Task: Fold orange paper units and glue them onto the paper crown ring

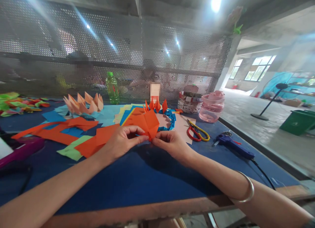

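Note:
Between my two hands, just above the table's blue top, a creased piece of orange paper (149,123) is pinched along its lower edge. My left hand (130,137) grips it with thumb and forefinger from the left. From the right, my right hand (171,142) pinches the same edge, its other fingers curled in. Behind the paper stands a ring of folded blue paper (171,120) with pointed orange pieces (164,106) at its far side; the held paper hides part of it. Loose orange sheets (57,132) and a light green sheet (73,148) lie left of my left hand.
Scissors (198,132) and a blue glue gun (233,147) with a cord lie to the right. At the back stand a green bottle (113,88), a peach paper crown (83,104), a woven basket (189,103) and a pink jar (212,106). A perforated screen (128,54) rises behind.

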A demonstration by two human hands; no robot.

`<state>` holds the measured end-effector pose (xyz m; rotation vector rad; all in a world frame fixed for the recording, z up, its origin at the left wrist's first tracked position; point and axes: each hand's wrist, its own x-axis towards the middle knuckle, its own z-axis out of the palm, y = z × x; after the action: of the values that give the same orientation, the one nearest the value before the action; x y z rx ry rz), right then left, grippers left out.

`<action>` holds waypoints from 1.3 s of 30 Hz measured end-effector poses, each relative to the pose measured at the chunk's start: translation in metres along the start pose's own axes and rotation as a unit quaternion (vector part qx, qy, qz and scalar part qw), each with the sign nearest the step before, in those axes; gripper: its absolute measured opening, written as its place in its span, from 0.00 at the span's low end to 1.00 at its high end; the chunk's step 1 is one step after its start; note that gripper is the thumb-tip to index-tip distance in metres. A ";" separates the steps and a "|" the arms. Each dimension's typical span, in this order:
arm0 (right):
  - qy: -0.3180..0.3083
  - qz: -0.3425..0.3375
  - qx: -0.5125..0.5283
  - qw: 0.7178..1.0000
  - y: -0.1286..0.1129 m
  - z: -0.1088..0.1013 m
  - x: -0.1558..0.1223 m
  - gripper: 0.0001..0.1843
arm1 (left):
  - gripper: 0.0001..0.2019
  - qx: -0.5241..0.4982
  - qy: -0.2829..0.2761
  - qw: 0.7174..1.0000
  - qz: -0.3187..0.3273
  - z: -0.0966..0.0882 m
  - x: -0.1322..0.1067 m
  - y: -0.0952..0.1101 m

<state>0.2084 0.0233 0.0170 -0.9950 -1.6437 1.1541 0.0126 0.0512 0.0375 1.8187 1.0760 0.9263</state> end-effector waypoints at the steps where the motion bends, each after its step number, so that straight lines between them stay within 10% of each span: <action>1: -0.002 0.002 0.001 1.000 0.000 0.000 0.000 0.15 | 0.14 -0.016 0.005 1.000 -0.008 0.001 0.000 -0.001; 39: -0.035 -0.001 -0.017 0.999 0.006 0.006 0.000 0.10 | 0.15 -0.075 0.035 0.997 -0.005 0.006 0.000 -0.002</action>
<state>0.2040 0.0230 0.0101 -0.9844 -1.7244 1.1749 0.0173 0.0506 0.0329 1.6681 1.0286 1.0427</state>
